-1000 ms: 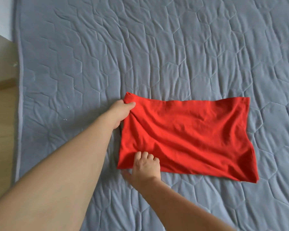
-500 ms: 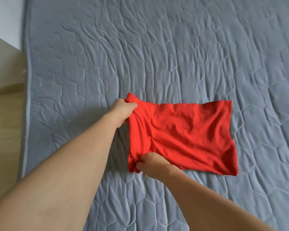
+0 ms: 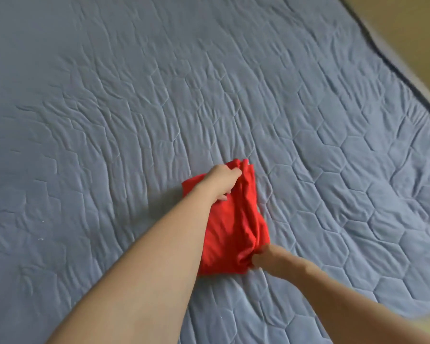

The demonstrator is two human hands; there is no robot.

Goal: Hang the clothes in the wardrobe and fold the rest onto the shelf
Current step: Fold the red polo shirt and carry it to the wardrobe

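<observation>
A red garment (image 3: 233, 224) lies folded into a narrow bundle on the grey quilted bedspread (image 3: 109, 120). My left hand (image 3: 221, 181) grips its far end, fingers curled into the cloth. My right hand (image 3: 266, 258) holds the near end at the bundle's lower right corner; it is blurred by motion. Both forearms reach in from the bottom of the head view, and the left forearm hides the garment's left edge.
The bedspread fills almost the whole view. Its dark edge (image 3: 395, 68) runs diagonally at the upper right, with a beige floor (image 3: 412, 26) beyond it.
Both hands carried the garment's left edge across to the right, so the wide red rectangle is now a narrow folded bundle. The camera view swung right, showing the bed's other edge.
</observation>
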